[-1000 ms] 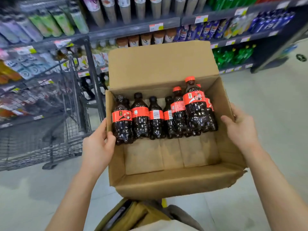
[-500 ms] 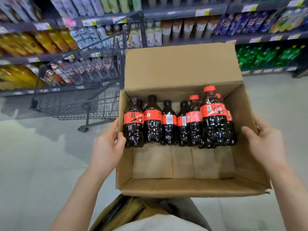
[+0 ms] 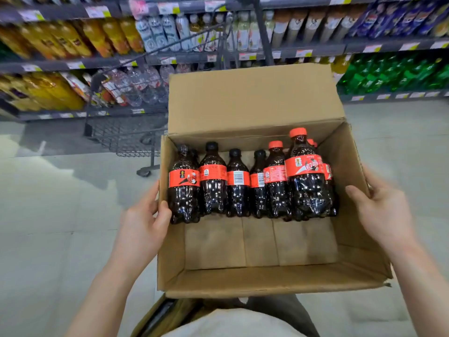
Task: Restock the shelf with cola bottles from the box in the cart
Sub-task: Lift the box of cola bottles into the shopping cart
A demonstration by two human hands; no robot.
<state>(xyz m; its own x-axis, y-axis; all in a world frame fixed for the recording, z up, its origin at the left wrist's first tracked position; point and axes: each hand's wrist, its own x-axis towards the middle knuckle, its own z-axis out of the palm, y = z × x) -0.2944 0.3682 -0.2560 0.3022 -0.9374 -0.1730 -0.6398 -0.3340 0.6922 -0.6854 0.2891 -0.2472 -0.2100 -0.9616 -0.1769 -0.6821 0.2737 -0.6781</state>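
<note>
I hold an open cardboard box in front of me, off the cart. My left hand grips its left wall, thumb hooked over the rim. My right hand clasps its right wall. Several small cola bottles with red labels stand in a row along the far side of the box; some have black caps, some red. The near half of the box floor is bare. The wire cart stands behind the box to the left, in front of the drinks shelf.
Shelves hold orange juice bottles at left, clear and white bottles in the middle, green bottles at lower right. Pale tiled floor spreads on both sides. An olive bag hangs at my waist.
The view has swung left along the aisle with the box held the same way. The cart now sits farther right and farther away, behind the box. Both hands keep their grip.
</note>
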